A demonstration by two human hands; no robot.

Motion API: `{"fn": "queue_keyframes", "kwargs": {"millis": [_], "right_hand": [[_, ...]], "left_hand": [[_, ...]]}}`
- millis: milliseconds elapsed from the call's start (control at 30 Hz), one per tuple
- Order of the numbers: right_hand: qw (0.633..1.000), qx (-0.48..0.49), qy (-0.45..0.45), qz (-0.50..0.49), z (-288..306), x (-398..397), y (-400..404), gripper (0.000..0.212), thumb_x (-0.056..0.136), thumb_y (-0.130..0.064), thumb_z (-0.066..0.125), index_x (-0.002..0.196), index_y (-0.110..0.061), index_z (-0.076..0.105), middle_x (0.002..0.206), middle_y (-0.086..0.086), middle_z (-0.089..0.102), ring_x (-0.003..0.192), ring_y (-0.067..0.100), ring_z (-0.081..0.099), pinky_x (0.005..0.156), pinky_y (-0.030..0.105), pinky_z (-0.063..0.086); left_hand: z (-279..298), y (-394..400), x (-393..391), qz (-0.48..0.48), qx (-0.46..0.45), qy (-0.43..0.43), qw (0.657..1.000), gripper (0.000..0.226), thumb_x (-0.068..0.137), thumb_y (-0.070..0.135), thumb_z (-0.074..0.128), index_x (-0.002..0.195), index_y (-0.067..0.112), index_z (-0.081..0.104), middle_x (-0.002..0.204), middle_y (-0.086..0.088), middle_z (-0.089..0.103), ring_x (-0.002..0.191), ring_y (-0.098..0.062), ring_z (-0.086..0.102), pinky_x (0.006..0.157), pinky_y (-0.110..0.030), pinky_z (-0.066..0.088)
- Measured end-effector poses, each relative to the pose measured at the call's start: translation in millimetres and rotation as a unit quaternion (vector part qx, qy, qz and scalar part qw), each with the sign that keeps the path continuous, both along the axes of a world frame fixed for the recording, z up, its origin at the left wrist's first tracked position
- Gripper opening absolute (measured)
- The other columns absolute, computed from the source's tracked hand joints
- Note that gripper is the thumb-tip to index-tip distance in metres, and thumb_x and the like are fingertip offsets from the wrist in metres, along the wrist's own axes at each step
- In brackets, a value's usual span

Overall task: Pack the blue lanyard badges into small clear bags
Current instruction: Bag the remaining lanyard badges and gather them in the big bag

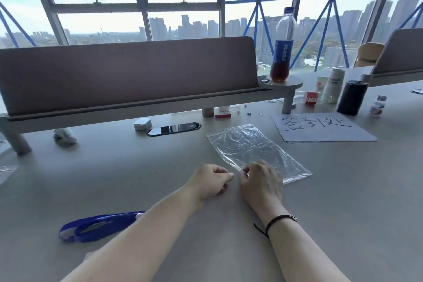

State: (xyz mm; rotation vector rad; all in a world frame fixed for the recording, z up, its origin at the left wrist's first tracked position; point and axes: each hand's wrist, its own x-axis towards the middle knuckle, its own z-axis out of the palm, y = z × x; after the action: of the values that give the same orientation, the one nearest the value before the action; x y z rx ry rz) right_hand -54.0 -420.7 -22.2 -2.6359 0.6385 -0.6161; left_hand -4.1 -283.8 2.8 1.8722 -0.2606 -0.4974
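A clear zip bag (254, 146) lies flat on the grey desk (142, 167), slanting from the middle towards the right. My right hand (261, 181) covers its near corner, fingers curled and pinching the bag's edge. My left hand (211, 181) sits just left of it, fingers curled with thumb against fingertips; whether it holds the bag's edge is unclear. A blue lanyard (91, 228) lies coiled on the desk at the lower left, partly hidden under my left forearm. Its badge is not visible.
A grey divider panel (128, 73) runs along the back of the desk. A Pepsi bottle (282, 48) stands on its shelf end. A paper sign (320, 128), a black cylinder (351, 97), cups and small boxes crowd the far right. A cable port (174, 129) lies mid-desk.
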Motion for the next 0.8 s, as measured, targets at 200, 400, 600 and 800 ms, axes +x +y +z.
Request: {"fn": "queue_keyframes", "kwargs": {"millis": [200,400,600,800], "right_hand": [[0.969,0.132,-0.112,0.174,1.8,0.9,15.3,0.009,0.082,-0.02,0.064,0.081,-0.029,0.063,0.092,-0.012,0.064,0.088,0.014,0.059,0.077,0.032,0.046],[0.942,0.162,-0.097,0.277,-0.2,-4.3,29.7,0.012,0.092,-0.036,0.066,0.084,-0.03,0.06,0.086,-0.013,0.068,0.083,0.005,0.06,0.074,0.023,0.047],[0.942,0.14,-0.094,0.289,-6.3,-1.3,23.9,0.007,0.096,-0.029,0.061,0.09,-0.028,0.058,0.1,-0.012,0.067,0.092,0.009,0.062,0.082,0.027,0.047],[0.966,0.104,-0.088,0.219,-11.6,5.4,16.4,0.007,0.095,-0.027,0.063,0.09,-0.024,0.059,0.093,-0.009,0.063,0.089,0.018,0.059,0.073,0.031,0.04]], "left_hand": [[13.8,-14.6,1.2,0.061,-0.16,0.201,0.964,0.021,0.093,0.027,0.067,0.08,0.011,0.063,0.067,-0.008,0.06,0.05,-0.018,0.058,0.052,-0.026,0.049],[19.7,11.6,25.9,0.204,-0.252,0.193,0.926,0.029,0.093,-0.009,0.045,0.074,0.007,0.061,0.064,-0.011,0.061,0.055,-0.019,0.058,0.049,-0.026,0.05],[43.3,99.7,52.8,0.284,-0.332,0.158,0.886,0.014,0.097,0.0,0.055,0.109,0.004,0.062,0.084,-0.014,0.073,0.062,-0.018,0.072,0.062,-0.033,0.062],[38.9,176.9,37.7,0.297,-0.325,0.156,0.884,0.012,0.089,-0.006,0.065,0.091,0.006,0.064,0.069,-0.013,0.072,0.057,-0.018,0.071,0.063,-0.036,0.063]]}}
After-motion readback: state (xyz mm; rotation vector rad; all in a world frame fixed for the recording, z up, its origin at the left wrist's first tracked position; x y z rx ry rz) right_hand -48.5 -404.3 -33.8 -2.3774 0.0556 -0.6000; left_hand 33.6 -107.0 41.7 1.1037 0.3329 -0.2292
